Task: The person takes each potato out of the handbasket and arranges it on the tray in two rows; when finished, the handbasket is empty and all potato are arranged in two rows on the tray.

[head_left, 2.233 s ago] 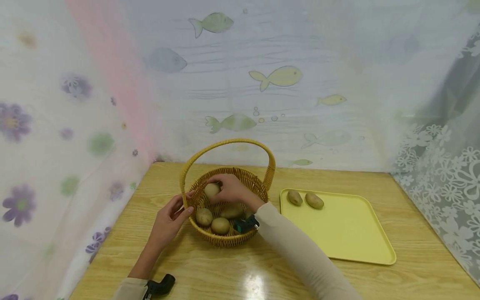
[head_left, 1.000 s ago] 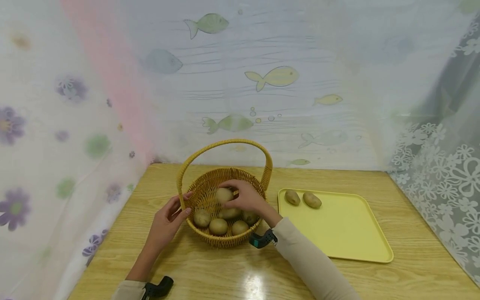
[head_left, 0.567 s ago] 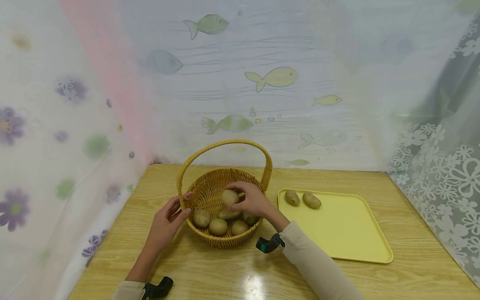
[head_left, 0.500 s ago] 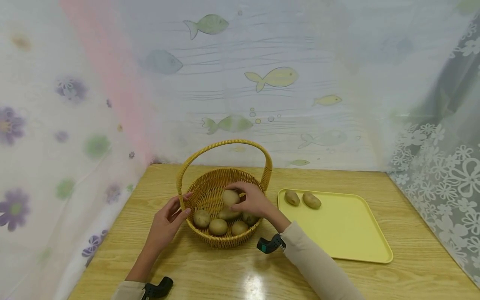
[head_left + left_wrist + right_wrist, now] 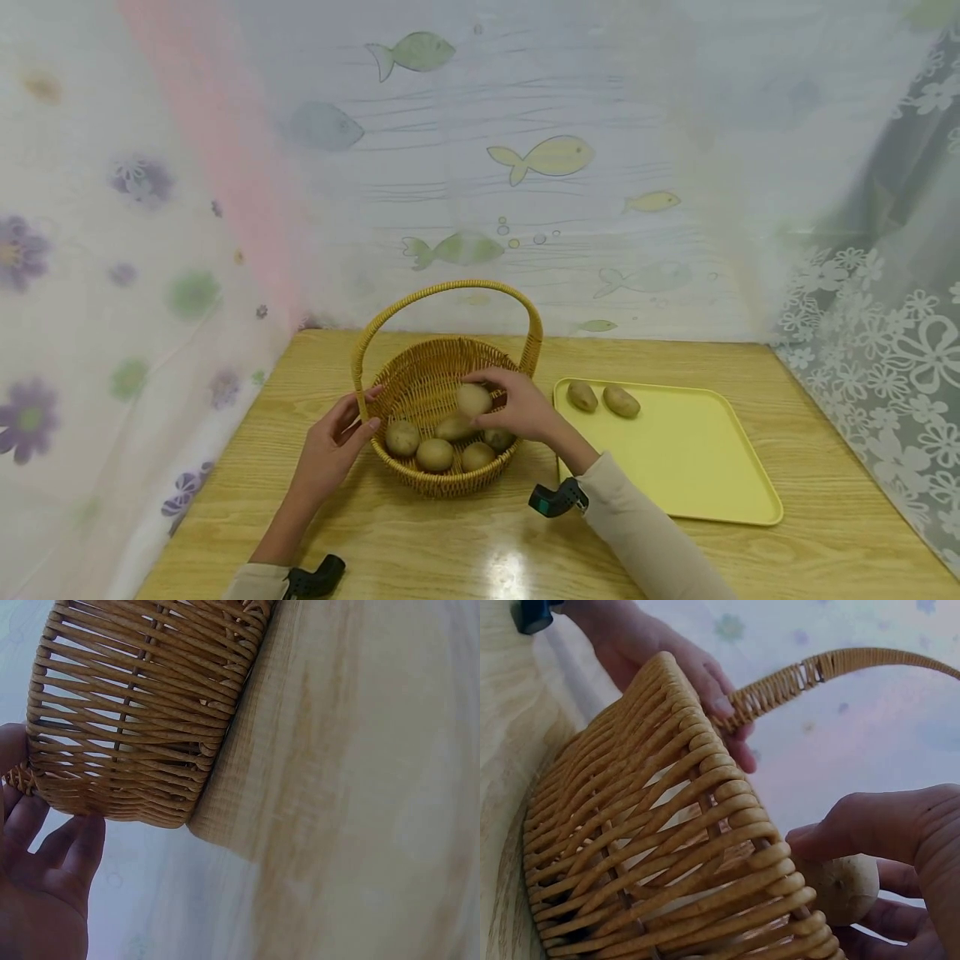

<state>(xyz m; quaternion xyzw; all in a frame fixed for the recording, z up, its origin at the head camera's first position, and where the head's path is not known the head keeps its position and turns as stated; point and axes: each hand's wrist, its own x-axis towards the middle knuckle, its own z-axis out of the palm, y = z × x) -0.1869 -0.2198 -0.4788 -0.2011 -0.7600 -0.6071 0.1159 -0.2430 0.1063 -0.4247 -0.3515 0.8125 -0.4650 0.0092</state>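
Note:
A yellow-brown wicker basket [image 5: 420, 367] with a tall arched handle stands on the table. My left hand [image 5: 330, 450] holds its left rim at the foot of the handle, thumb on the near side; the left wrist view has these fingers [image 5: 82, 847] against the weave. Over the basket's right half, my right hand [image 5: 528, 410] pinches a round potato [image 5: 474, 401] between thumb and fingers. In the right wrist view that potato [image 5: 847, 889] appears just behind the rim. Below it several potatoes [image 5: 435, 455] lie in the front of the basket, one partly covered by the right hand.
Right of the basket lies a yellow tray [image 5: 675, 467], with two potatoes [image 5: 621, 402] at its back left corner. The wooden table [image 5: 420, 550] ends at patterned curtains [image 5: 555, 83] behind and on both sides.
My right hand has carried the potato rightward across the basket, from its back left to its right half, uncovering potatoes at the front right. The left hand stays on the rim.

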